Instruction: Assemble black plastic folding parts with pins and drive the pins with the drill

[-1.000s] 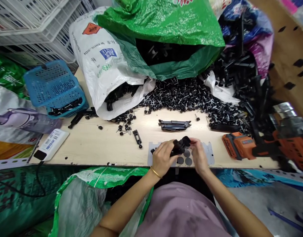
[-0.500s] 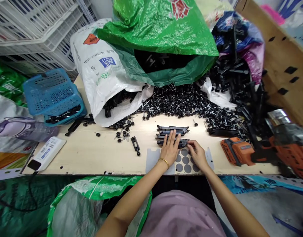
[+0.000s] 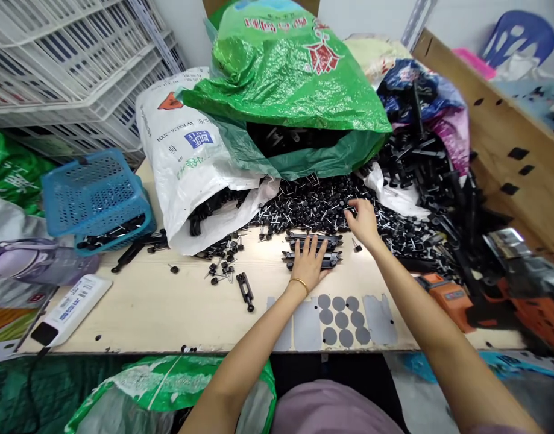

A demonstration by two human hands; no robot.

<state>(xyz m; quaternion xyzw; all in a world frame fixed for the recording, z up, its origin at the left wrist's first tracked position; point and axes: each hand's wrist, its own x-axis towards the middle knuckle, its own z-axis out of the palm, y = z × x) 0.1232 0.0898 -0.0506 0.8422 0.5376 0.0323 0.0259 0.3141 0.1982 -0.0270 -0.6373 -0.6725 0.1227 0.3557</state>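
My left hand (image 3: pixel 309 265) lies flat, fingers spread, across a row of long black plastic parts (image 3: pixel 334 258) set side by side on the table. They look like narrow brackets with forked ends, and the hand partly hides them. My right hand (image 3: pixel 363 222) is over the near part of a pile of small black-headed metal pins (image 3: pixel 304 202). Its fingers are curved, thumb and forefinger slightly apart, and I see nothing held between them. One loose pin (image 3: pixel 357 245) lies just below that hand. A single black bracket (image 3: pixel 245 292) lies apart to the left.
Grey sheets (image 3: pixel 313 325) and grey discs (image 3: pixel 344 319) lie at the front edge. Behind the pins stand a green bag (image 3: pixel 295 90) and a white bag (image 3: pixel 181 157). A blue basket (image 3: pixel 96 193) is left; an orange power-tool battery (image 3: pixel 448 298) is right.
My right hand has left the end of the black parts and moved up to the pin pile. The left hand stays on the parts. The view has tilted up.
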